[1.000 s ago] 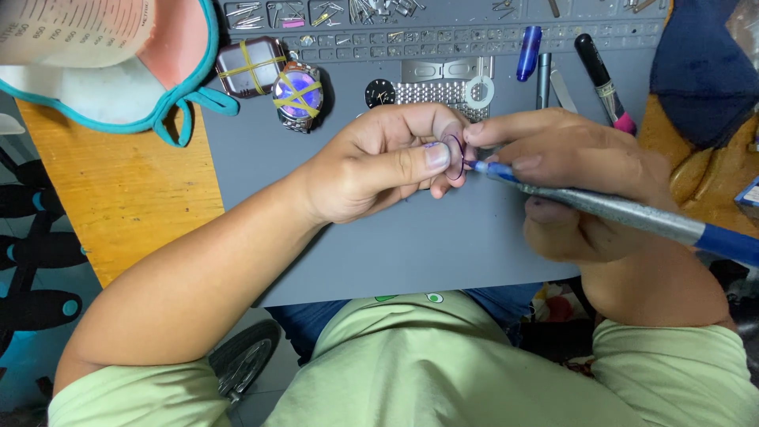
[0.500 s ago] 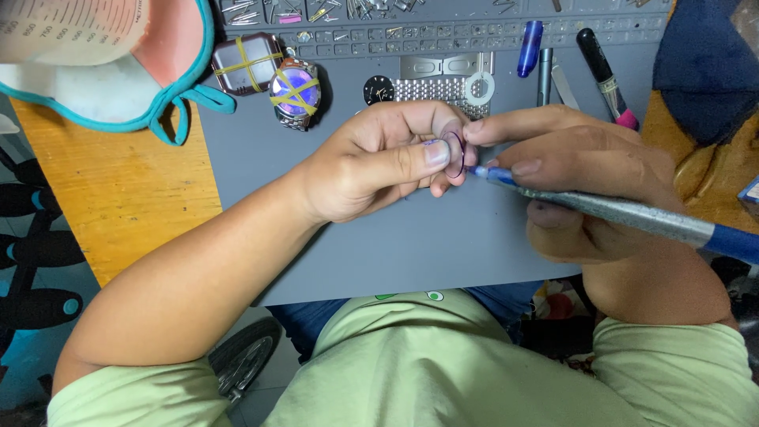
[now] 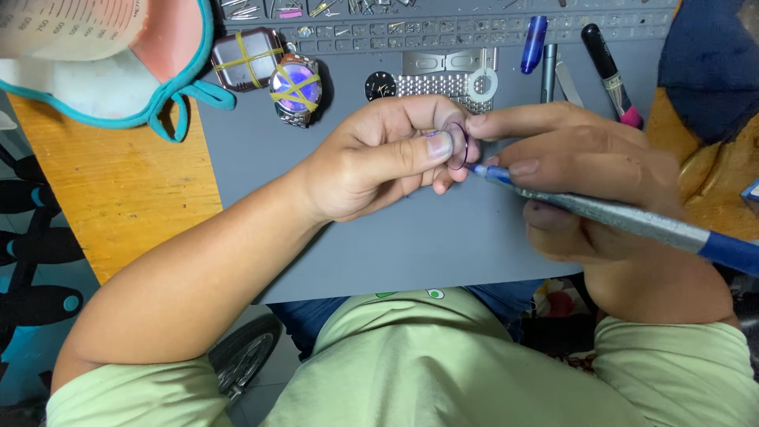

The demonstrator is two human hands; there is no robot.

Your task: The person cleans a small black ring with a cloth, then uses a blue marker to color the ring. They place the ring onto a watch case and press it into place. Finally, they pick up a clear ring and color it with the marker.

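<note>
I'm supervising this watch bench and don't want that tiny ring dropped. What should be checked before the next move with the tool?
1. Left hand pinches the small clear ring between thumb and fingers: ok.
2. Right hand grips the blue-tipped tool: ok.
3. Tool tip at the ring's edge: ok; actual contact: cannot tell.
4. Grey mat lies beneath both hands to catch a drop: ok.
5. Banded watches and metal bracelet lie apart from the hands: ok.
</note>
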